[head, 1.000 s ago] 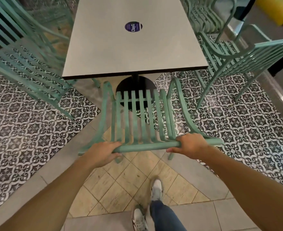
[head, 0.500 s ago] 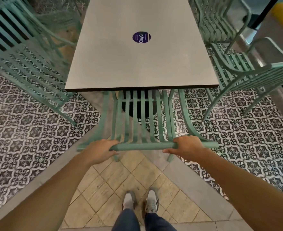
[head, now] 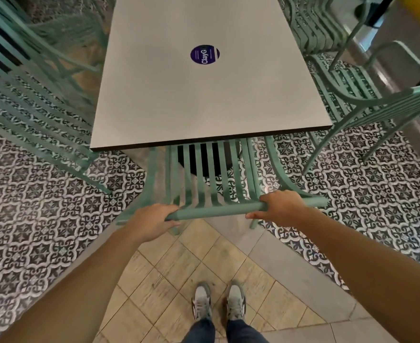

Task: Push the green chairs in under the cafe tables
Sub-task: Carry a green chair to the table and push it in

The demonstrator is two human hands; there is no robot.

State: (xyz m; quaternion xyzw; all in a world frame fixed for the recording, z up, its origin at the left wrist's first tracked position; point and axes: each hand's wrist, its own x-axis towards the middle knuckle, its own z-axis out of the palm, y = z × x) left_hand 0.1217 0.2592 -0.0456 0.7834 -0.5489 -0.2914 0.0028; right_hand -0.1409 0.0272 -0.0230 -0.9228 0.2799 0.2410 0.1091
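Your left hand (head: 152, 225) and right hand (head: 282, 206) are both clamped around the top rail of a green chair (head: 211, 179), one near each end. The chair's seat is tucked under the near edge of the grey cafe table (head: 204, 95); only its slatted back shows. Your shoes (head: 218, 303) stand together on tan tiles.

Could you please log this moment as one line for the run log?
left hand: grips chair top rail | right hand: grips same rail | chair: seat partly under table | step: pushing in
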